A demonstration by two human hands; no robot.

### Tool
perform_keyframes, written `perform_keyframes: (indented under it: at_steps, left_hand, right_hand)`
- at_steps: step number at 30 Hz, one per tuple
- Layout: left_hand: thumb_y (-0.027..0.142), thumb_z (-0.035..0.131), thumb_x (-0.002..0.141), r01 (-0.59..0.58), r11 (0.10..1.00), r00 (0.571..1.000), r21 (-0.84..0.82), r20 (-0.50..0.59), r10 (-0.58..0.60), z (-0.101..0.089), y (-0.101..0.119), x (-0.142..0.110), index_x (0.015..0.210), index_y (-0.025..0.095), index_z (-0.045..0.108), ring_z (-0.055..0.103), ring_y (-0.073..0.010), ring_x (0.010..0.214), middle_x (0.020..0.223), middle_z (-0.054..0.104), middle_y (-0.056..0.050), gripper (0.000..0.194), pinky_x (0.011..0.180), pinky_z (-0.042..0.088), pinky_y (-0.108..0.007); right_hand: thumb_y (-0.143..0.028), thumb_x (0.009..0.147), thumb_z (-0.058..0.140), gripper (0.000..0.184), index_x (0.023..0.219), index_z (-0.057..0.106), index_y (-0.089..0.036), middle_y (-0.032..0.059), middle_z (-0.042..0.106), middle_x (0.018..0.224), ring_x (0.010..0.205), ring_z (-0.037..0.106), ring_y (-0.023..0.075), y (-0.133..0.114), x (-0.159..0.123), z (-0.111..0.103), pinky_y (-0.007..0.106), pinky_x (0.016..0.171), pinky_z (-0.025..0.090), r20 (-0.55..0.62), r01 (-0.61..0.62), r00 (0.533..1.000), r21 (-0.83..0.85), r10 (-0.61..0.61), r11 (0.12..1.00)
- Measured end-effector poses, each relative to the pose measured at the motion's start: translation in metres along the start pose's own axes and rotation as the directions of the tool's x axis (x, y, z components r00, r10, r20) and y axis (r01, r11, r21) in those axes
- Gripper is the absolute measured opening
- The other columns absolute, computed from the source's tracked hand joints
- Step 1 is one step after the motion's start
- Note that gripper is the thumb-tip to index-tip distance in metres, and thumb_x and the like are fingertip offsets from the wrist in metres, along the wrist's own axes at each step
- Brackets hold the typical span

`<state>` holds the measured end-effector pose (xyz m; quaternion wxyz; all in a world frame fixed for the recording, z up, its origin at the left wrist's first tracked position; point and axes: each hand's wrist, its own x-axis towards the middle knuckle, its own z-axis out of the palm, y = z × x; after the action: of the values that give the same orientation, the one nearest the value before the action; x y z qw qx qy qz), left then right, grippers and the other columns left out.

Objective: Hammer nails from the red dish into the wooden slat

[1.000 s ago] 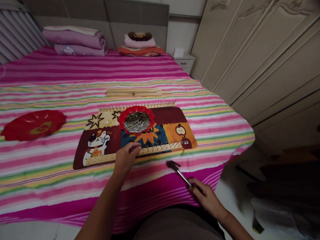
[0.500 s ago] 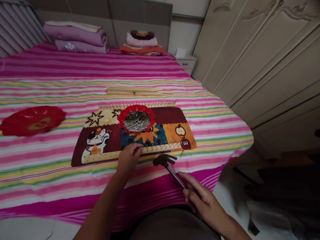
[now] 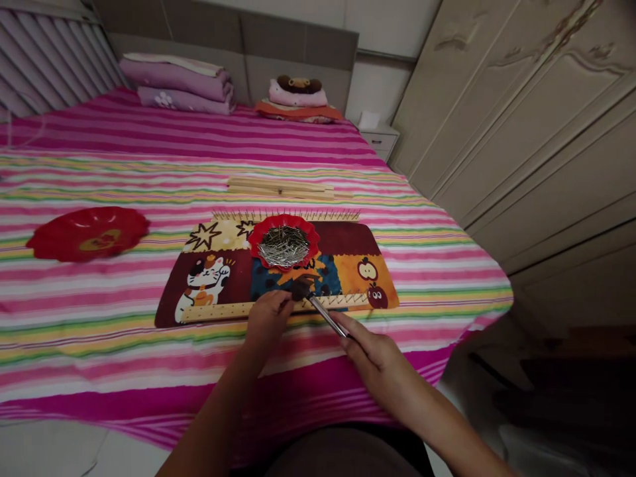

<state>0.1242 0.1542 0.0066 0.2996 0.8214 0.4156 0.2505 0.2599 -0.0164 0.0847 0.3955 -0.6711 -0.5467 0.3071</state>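
My right hand (image 3: 370,348) is wrapped round the handle of a claw hammer (image 3: 325,315). Its dark head is over a light wooden strip (image 3: 216,311), right beside the fingertips of my left hand (image 3: 268,318). Those fingers are pinched together at the strip; whatever they hold is hidden. Right of the hammer, nails (image 3: 348,300) stick up from the strip in a row, while its left part shows small holes. Just beyond, a red scalloped bowl (image 3: 254,252) full of loose nails (image 3: 283,245) rests on a patterned mat (image 3: 231,278).
Behind the bowl lies another strip studded with upright nails (image 3: 318,215). Bare wooden strips (image 3: 278,187) lie farther back on the striped bedspread (image 3: 427,265). To the left is a red oval tray (image 3: 64,235). Folded bedding (image 3: 179,86) sits by the headboard; a wardrobe (image 3: 497,119) stands right.
My right hand has brought the hammer up and left, so its head is now at my left fingertips. My left hand stays pinched at the strip. The view has shifted slightly.
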Motion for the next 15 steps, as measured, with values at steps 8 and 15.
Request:
perform_keyframes:
  at_steps: [8,15]
  left_hand:
    - [0.028,0.055,0.075,0.055,0.997,0.997,-0.058,0.062,-0.051,-0.01,0.001,0.003,0.093,0.022,0.067,0.06,-0.0146,0.071,0.081,0.068,-0.002,0.022,0.068,0.046,-0.025]
    - [0.022,0.048,0.077,-0.008,0.932,0.991,0.363,-0.118,0.055,-0.038,0.005,0.075,0.089,0.019,0.069,0.06,-0.023,0.093,0.094,0.068,-0.009,0.024,0.084,0.043,-0.031]
  right_hand:
    - [-0.038,0.091,0.04,0.043,0.131,0.049,-0.026,-0.0045,0.041,0.056,0.047,0.039,0.0113,0.003,-0.03,-0.014,0.02,0.043,0.036,-0.116,-0.129,0.984,0.05,0.134,0.99]
    - [-0.049,0.086,0.046,0.049,0.129,0.054,-0.027,-0.0013,0.054,0.059,0.05,0.048,0.0133,0.023,-0.046,-0.024,0.02,0.046,0.044,-0.257,-0.225,0.938,0.054,0.231,0.973]
